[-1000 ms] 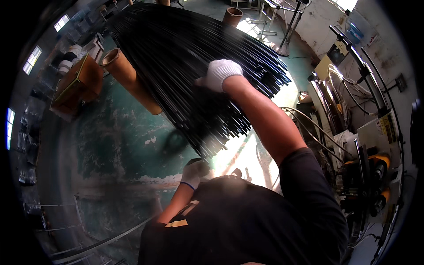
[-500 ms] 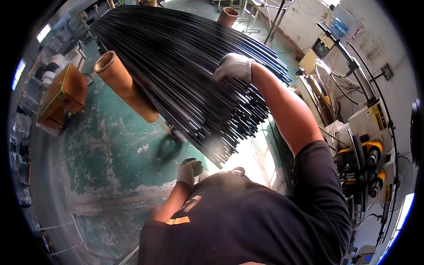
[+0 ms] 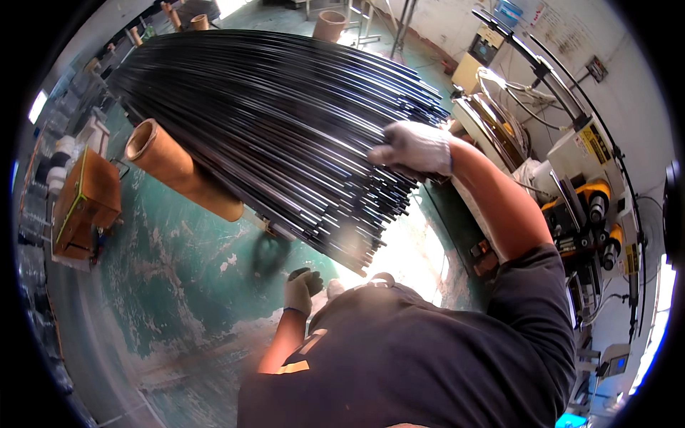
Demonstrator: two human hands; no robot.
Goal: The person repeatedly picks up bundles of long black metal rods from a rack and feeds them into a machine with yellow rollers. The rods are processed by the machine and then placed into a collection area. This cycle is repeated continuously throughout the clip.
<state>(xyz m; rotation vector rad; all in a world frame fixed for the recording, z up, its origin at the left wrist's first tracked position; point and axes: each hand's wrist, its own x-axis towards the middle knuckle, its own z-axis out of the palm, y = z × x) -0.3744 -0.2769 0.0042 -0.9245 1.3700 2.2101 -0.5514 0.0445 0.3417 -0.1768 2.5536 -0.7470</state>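
A large fanned bundle of thin black rods stretches from the far left toward me, its near ends hanging free above the green floor. The bundle lies across a brown cardboard tube. My right hand, in a white glove, is curled over rods at the bundle's right edge near their ends. My left hand, also gloved, hangs low beneath the rod ends with its fingers curled; I see nothing in it. My dark shirt fills the lower middle of the view.
A brown box-like stand sits on the floor at the left. A machine with yellow parts and cables lines the right side. More cardboard tubes stand at the far end. Bright light falls on the floor under the rod ends.
My right hand has slid right and nearer along the bundle toward the rod ends. The left hand stays low under the ends, little changed.
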